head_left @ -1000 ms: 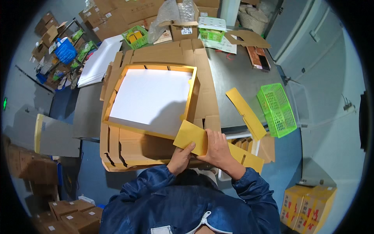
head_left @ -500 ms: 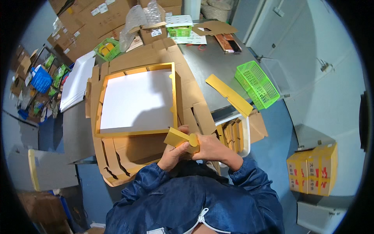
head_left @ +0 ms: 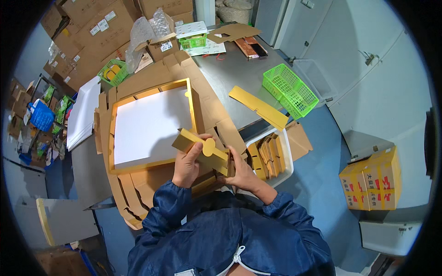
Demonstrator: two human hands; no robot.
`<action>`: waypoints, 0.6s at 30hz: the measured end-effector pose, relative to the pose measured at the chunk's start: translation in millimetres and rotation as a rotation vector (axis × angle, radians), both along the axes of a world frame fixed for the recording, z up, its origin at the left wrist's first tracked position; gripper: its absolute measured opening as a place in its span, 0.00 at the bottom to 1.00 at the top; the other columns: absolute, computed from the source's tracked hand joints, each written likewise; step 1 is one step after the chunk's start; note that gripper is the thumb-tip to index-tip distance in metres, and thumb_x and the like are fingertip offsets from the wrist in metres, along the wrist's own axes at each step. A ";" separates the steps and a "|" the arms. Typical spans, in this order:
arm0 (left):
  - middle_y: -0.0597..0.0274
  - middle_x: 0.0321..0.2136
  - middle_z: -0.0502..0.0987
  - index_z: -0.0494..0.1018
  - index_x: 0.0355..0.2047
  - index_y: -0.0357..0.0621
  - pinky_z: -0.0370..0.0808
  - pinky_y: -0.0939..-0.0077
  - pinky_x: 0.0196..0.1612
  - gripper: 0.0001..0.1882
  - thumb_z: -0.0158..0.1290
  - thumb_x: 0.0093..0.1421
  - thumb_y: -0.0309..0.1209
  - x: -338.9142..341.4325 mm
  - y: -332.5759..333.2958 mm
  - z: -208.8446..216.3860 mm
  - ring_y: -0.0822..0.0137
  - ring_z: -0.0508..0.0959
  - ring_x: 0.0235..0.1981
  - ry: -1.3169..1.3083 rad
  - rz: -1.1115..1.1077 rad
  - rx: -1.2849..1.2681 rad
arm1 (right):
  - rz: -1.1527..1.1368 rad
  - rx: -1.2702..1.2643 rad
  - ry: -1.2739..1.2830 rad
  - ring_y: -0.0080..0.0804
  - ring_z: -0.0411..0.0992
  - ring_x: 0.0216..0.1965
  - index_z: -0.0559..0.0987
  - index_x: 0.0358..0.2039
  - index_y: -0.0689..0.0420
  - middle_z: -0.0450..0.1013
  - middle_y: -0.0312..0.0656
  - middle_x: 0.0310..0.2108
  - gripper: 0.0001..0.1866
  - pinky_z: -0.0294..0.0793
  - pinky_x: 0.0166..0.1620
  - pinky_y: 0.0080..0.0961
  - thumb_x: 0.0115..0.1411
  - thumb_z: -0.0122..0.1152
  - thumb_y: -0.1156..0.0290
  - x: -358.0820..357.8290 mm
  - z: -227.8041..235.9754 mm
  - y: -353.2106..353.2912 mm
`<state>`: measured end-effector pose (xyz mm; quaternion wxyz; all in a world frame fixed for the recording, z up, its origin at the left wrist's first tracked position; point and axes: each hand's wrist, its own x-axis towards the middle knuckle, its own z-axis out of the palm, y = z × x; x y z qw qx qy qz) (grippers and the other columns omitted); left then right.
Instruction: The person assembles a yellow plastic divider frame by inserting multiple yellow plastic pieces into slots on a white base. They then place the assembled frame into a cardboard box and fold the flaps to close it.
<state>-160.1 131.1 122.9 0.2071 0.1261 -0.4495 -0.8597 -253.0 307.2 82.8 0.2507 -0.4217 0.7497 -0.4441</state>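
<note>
The yellow card [head_left: 215, 163] hides part of the left hand [head_left: 186, 166]; the view's near edge crops the blue jacket [head_left: 221, 234].

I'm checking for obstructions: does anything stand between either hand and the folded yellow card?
Nothing visible does. The left hand grips the folded yellow card directly toward its left end, and the right hand holds its right end. The yellow-rimmed tray lies nearby, not between.

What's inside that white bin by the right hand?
Folded yellow-brown card pieces stand packed inside the white bin. They cover its bottom, so anything beneath them can't be seen.
</note>
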 end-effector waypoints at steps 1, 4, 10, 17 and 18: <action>0.60 0.41 0.77 0.72 0.43 0.38 0.70 0.75 0.48 0.13 0.53 0.61 0.33 -5.0 0.7 2.5 0.69 0.75 0.44 0.003 0.017 -0.015 | 0.000 0.028 0.012 0.55 0.61 0.56 0.52 0.61 0.62 0.62 0.59 0.53 0.53 0.60 0.58 0.39 0.40 0.72 0.55 -5.9 2.7 0.3; 0.62 0.38 0.78 0.73 0.40 0.38 0.71 0.75 0.46 0.11 0.53 0.61 0.32 -11.5 6.3 15.9 0.70 0.76 0.41 -0.048 0.116 -0.064 | 0.102 0.134 0.168 0.56 0.68 0.47 0.60 0.57 0.57 0.69 0.58 0.46 0.46 0.68 0.50 0.38 0.41 0.70 0.53 -33.2 15.6 7.8; 0.61 0.35 0.78 0.73 0.40 0.39 0.75 0.75 0.41 0.08 0.52 0.62 0.29 -15.3 10.4 -7.3 0.68 0.78 0.37 -0.141 0.391 0.051 | 0.288 0.253 -0.087 0.55 0.70 0.48 0.57 0.61 0.57 0.70 0.60 0.47 0.49 0.68 0.50 0.35 0.43 0.70 0.51 -52.3 42.3 33.6; 0.66 0.30 0.79 0.73 0.36 0.46 0.72 0.86 0.24 0.07 0.55 0.60 0.33 19.6 -13.0 -18.7 0.77 0.77 0.27 -0.198 0.608 0.143 | 0.468 0.285 -0.282 0.45 0.61 0.58 0.59 0.59 0.62 0.60 0.55 0.57 0.52 0.59 0.59 0.31 0.40 0.71 0.47 -82.2 -19.2 82.3; 0.66 0.30 0.79 0.73 0.36 0.47 0.69 0.87 0.22 0.07 0.55 0.60 0.34 27.3 -12.4 -17.0 0.77 0.77 0.26 -0.208 0.614 0.151 | 0.487 0.283 -0.321 0.45 0.62 0.58 0.59 0.59 0.63 0.61 0.55 0.57 0.52 0.60 0.59 0.32 0.40 0.71 0.46 -83.9 -30.4 81.2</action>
